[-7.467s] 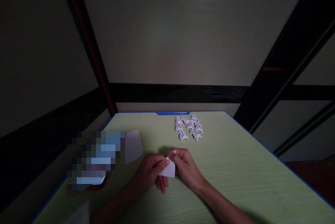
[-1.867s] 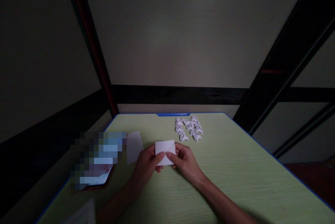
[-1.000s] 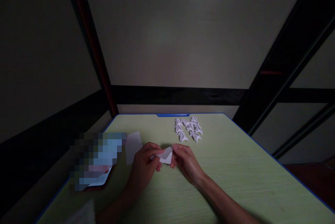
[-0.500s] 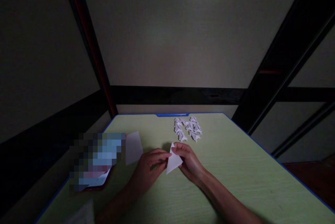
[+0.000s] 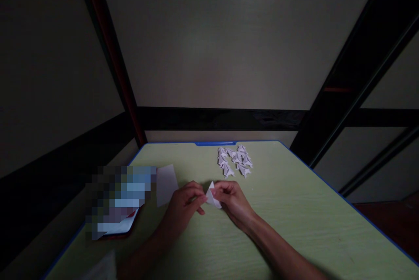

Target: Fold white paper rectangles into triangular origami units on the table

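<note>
Between my hands, a little above the table, is a small folded piece of white paper (image 5: 212, 198) with its point upward. My right hand (image 5: 233, 197) pinches its right side, thumb on the near face. The thumb and fingers of my left hand (image 5: 187, 199) grip its left edge. Beyond my hands lie several folded white paper figures (image 5: 236, 158), grouped close together. To the left of my left hand, a flat white sheet of paper (image 5: 166, 184) rests on the table.
At the left edge of the pale green table (image 5: 294, 210) lies a flat object with a red and dark rim (image 5: 129, 227), mostly blurred out by pixelation. A blue clip-like strip (image 5: 216, 143) sits at the far edge. Panelled walls (image 5: 222, 53) stand behind.
The paper has gone from a larger open triangle to a smaller folded shape. My left hand has shifted slightly left, its fingers now on the paper's left edge.
</note>
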A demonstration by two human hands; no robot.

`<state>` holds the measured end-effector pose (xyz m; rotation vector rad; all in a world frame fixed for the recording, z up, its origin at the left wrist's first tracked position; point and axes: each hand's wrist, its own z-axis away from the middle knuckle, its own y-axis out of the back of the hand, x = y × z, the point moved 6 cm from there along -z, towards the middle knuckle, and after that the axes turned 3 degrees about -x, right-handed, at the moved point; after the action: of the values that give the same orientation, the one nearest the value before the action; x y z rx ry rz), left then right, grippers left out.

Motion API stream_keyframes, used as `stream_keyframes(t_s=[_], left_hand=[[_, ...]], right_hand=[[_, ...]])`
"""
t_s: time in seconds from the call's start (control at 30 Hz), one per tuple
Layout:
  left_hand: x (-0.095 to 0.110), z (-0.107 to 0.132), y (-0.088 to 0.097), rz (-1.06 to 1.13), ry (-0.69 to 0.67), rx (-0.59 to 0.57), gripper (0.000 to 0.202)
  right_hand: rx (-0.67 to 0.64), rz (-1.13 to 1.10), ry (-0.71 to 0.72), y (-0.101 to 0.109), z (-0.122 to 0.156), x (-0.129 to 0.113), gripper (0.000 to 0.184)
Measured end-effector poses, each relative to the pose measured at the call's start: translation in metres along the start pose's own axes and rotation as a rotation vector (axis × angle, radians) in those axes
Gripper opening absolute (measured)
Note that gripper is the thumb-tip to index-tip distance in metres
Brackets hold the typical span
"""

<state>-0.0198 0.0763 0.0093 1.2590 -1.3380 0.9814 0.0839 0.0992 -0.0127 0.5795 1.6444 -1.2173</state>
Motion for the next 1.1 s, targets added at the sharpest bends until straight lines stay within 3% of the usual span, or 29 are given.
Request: stream_keyframes(t_s=[0.2, 0.43, 0.67, 1.1], left_hand=[[-0.021, 0.000, 0.003, 0.142, 0.180, -0.002, 0.012], [-0.019, 0.000, -0.001, 0.151, 0.198, -0.078, 0.014], [-0.019, 0.000, -0.001, 0.158, 0.200, -0.050, 0.015], [-0.020, 0.000, -0.004, 0.266, 0.240, -0.021, 0.019]], right_hand=[[-0.084, -0.120, -0.043, -0.003, 0.000, 0.000, 0.008], [-0.189, -0.237, -0.071, -0.009, 0.001, -0.001, 0.013], [-0.279, -0.208, -0.072, -0.014, 0.003, -0.002, 0.014], [-0.312, -0.185, -0.068, -0.016, 0.004, -0.003, 0.013]])
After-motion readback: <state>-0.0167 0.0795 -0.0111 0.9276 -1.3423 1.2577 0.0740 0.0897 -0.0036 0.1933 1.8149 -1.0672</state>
